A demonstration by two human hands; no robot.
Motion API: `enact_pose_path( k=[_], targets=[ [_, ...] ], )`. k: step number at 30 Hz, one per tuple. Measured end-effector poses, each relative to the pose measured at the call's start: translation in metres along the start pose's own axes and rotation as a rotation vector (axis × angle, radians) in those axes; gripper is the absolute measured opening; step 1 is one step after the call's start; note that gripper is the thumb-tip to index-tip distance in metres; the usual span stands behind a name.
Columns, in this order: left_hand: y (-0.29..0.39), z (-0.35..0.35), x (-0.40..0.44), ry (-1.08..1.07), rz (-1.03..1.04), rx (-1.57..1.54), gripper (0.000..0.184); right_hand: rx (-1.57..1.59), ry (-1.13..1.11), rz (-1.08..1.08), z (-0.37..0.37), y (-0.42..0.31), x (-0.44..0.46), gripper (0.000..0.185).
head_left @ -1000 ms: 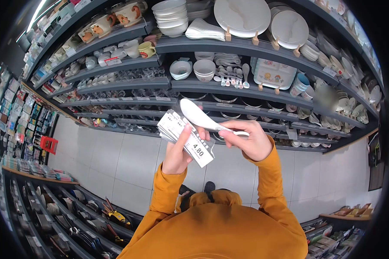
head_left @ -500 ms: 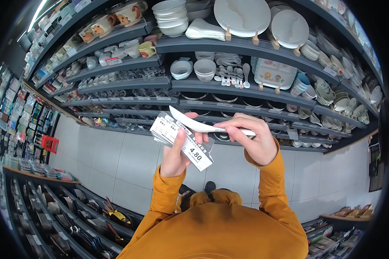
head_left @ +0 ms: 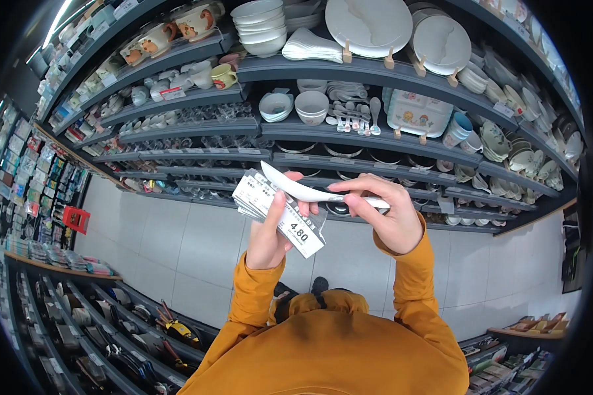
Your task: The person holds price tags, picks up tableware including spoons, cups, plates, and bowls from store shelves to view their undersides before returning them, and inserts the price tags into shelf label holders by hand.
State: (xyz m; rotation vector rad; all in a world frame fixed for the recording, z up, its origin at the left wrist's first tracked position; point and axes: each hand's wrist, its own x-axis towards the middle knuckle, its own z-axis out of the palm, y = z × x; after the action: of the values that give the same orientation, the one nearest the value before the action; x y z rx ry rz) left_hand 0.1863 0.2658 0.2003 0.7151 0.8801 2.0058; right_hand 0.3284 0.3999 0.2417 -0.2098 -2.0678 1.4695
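A fanned stack of white price tags (head_left: 300, 232) is held in my left hand (head_left: 268, 234), the thumb pressed on top; the front tag reads 4.80. Across and just above the tags lies a white spoon (head_left: 296, 188), its bowl end to the upper left. My right hand (head_left: 389, 212) is closed around the spoon's handle, with thumb and fingers pinching it. Some left fingertips show beneath the spoon; whether they touch it I cannot tell.
Ahead, a dark shelf (head_left: 290, 68) bears stacked bowls (head_left: 259, 26), large plates (head_left: 369, 25), small spoons (head_left: 353, 115) and a patterned tray (head_left: 418, 113). A red basket (head_left: 76, 220) stands at the left. Pans fill lower-left racks.
Compared with a second ago, the spoon has turned more edge-on and my right hand has moved slightly right with it. The tags have shifted slightly and remain in my left hand.
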Motion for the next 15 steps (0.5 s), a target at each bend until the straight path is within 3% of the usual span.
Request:
enact_pose_path(
  k=[7, 15],
  targets=[
    [-0.005, 0.021, 0.008, 0.256, 0.002, 0.158, 0.044, 0.003, -0.045, 0.073, -0.006, 0.010, 0.000, 0.022],
    [-0.012, 0.024, 0.012, 0.252, -0.024, 0.125, 0.045, 0.001, -0.029, 0.073, -0.011, 0.014, -0.002, 0.022]
  ],
)
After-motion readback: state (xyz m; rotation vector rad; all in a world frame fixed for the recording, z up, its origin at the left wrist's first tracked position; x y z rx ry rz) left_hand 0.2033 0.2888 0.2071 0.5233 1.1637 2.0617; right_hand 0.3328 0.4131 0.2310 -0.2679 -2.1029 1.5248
